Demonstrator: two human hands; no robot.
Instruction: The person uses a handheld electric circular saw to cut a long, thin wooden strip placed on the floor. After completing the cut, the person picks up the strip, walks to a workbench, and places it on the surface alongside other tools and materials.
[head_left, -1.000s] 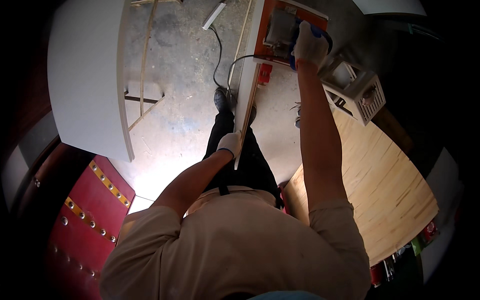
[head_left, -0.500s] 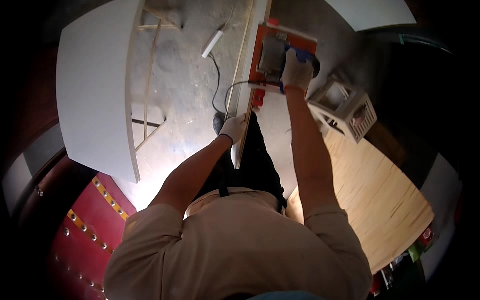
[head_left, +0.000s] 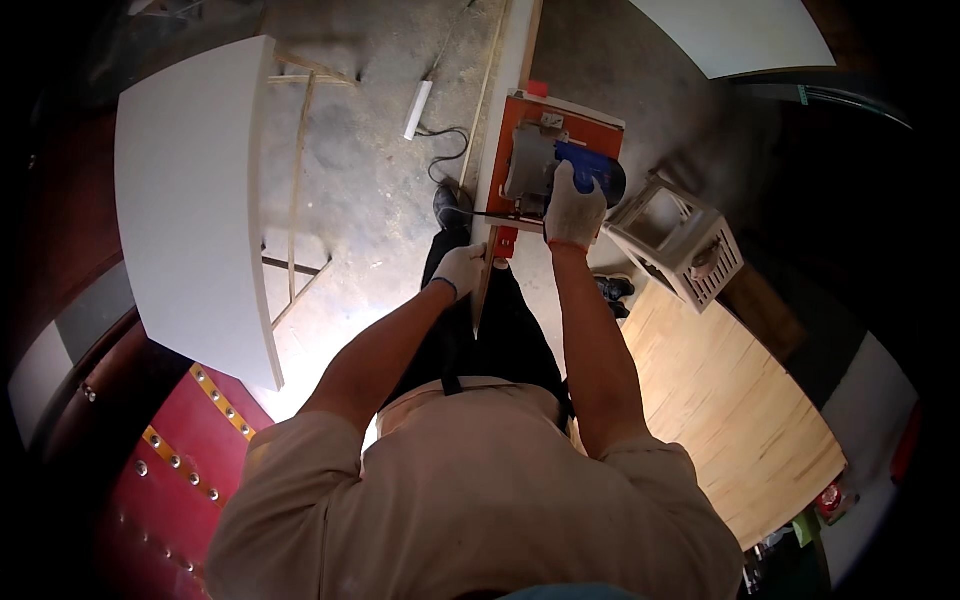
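My right hand [head_left: 576, 208], in a white glove, is wrapped round a blue circular saw [head_left: 592, 170] with a grey guard. The saw is fixed on a flat orange base plate [head_left: 578, 127], which lies across a long narrow board [head_left: 513, 50]. The blade is hidden. My left hand [head_left: 463, 270], also gloved, grips the left edge of the board near its close end, just short of the base plate. A red block [head_left: 506, 241] sits at the plate's near edge. From the saw a black cord [head_left: 462, 150] trails left across the board.
A white power strip [head_left: 418, 110] lies on the concrete floor. To the left stands a large pale panel [head_left: 200, 210] on thin legs. On the right are a slatted stool [head_left: 690, 245] and a light wooden sheet [head_left: 740, 410]. A studded red door [head_left: 190, 450] is at lower left.
The saw and its base plate have slid along the board toward me, with my right hand on the saw. The cord has slackened into loops. My left hand still grips the board.
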